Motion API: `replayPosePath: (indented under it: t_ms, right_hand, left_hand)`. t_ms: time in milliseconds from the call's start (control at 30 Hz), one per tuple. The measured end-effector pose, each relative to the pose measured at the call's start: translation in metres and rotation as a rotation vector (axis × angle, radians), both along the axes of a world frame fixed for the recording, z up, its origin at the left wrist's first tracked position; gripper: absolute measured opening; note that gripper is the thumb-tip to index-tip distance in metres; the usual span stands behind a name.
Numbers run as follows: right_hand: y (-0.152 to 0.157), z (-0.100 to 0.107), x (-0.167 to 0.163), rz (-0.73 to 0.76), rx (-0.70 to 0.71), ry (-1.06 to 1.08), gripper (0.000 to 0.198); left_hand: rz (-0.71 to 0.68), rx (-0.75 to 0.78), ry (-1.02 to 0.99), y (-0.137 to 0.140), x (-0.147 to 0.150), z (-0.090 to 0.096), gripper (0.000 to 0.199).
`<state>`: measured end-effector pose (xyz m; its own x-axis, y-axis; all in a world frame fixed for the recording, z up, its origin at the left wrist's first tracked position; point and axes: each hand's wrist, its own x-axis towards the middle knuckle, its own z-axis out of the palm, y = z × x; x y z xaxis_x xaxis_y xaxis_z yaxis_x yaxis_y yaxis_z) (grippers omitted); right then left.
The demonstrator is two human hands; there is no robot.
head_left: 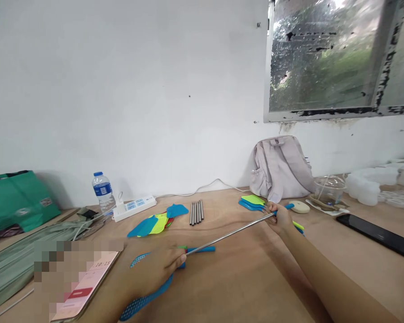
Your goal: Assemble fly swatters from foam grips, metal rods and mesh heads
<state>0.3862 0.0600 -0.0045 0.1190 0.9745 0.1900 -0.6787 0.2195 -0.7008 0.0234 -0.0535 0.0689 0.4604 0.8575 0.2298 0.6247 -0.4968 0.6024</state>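
Note:
A thin silver metal rod (234, 232) stretches at a slant between my hands, above the wooden table. My left hand (163, 265) is closed on its lower left end. My right hand (278, 218) grips the other end, where a blue handle (290, 206) sticks out. Under and beside my left hand lie blue perforated fly swatter heads (144, 303), partly hidden, with a blue tube (202, 249) near the fingertips. Beyond them sits a pile of blue, yellow and red swatter heads (160, 223). Several short metal tubes (196, 212) lie in a row. Blue and yellow swatters (252, 202) lie behind my right hand.
At left are a phone (90, 287), a green bag (20, 202), a water bottle (103, 190) and a white power strip (134, 208). A backpack (279, 168) leans on the wall. To the right are a black phone (377, 234), a mouse (300, 207) and a plastic cup (330, 188).

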Motion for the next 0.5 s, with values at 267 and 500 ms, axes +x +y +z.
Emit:
replayPosePath:
  t_ms: [267,500]
  right_hand:
    - [0.003,-0.001,0.013,-0.007,0.007,-0.016,0.01]
    - [0.004,-0.003,0.02,0.006,0.007,-0.043,0.01]
  left_hand:
    - [-0.033,-0.014,0.402,-0.001,-0.035,-0.006,0.037]
    - [-0.023,0.104,0.507,-0.01,-0.054,-0.009,0.032]
